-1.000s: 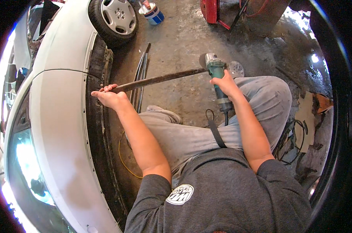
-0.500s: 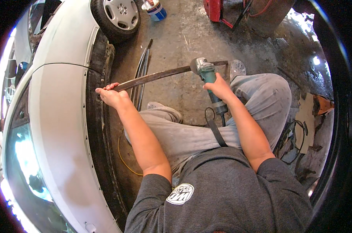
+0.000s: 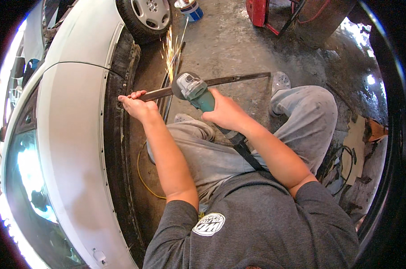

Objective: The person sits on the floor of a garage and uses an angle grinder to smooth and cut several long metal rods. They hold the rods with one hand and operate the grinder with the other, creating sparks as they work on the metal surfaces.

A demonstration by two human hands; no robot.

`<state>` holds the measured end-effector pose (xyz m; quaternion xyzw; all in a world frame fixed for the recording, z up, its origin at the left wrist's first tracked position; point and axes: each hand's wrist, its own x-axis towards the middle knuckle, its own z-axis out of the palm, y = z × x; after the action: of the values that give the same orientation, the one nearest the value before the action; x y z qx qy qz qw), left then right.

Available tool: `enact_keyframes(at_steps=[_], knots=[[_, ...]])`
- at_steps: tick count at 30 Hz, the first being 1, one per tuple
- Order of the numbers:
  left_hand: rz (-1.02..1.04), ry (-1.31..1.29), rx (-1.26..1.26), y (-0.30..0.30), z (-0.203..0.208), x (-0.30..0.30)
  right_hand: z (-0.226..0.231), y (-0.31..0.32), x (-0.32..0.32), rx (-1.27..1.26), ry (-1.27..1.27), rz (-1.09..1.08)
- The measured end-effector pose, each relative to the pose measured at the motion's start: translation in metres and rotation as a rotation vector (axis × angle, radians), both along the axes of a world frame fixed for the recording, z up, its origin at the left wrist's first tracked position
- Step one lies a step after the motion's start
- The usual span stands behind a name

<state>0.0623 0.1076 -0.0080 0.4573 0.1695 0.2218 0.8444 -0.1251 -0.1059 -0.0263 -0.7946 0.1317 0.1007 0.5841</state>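
I have the left hand left of centre in the frame, its fingers curled around one end of a long dark bar, with one digit sticking out toward the left. The bar runs across the middle of the frame, rising slightly to the right, where its far end sits just beside a pale clog; whether the two touch, I cannot tell.

Near the centre, I see the right hand clasped around the green body of an angle grinder. The thumb lies along its left side; the other fingers are mostly hidden from me underneath. The grinder is tilted, head toward the upper left, its dark disc at the bar not far from the left hand. The head blocks my view of the exact contact, but orange sparks stream upward from there, over slim strips on the floor.

A pale car body fills my left side, and a wheel shows at the top, with a blue and white tin next to it. I also make out a red metal piece at the upper edge, a yellow cable at lower left of centre, and grey trousers at right of centre.
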Motion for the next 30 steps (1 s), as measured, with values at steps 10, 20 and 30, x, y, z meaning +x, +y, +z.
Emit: enact_keyframes(at_steps=[10, 20, 30], knots=[[0.025, 0.031, -0.041, 0.005, -0.004, 0.005, -0.089, -0.07, -0.008, -0.002, 0.054, -0.295], [0.058, 0.042, -0.006, 0.003, -0.005, 0.015, -0.139, -0.113, -0.017, -0.014, 0.196, -0.406], [0.041, 0.029, -0.03, 0.001, -0.002, 0.006, -0.033, -0.035, -0.01, -0.042, 0.08, -0.072]])
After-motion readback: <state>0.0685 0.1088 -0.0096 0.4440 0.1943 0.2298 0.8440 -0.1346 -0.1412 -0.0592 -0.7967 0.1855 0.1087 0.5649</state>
